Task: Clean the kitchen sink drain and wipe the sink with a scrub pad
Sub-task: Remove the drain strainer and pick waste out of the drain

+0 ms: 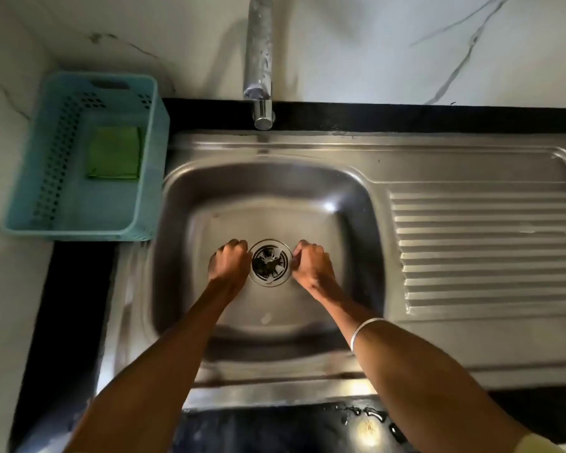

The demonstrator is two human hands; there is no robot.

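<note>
The steel sink has a round drain in the middle of its basin, with dark bits lying in the strainer. My left hand sits at the drain's left rim with fingers curled. My right hand sits at the drain's right rim, fingers curled too. Whether either hand grips the rim itself is hidden by the fingers. A green scrub pad lies inside the teal basket left of the sink, far from both hands.
A chrome tap stands behind the basin, its spout over the back edge. A ribbed draining board lies to the right. Black counter borders the sink. Water drops sit on the front counter.
</note>
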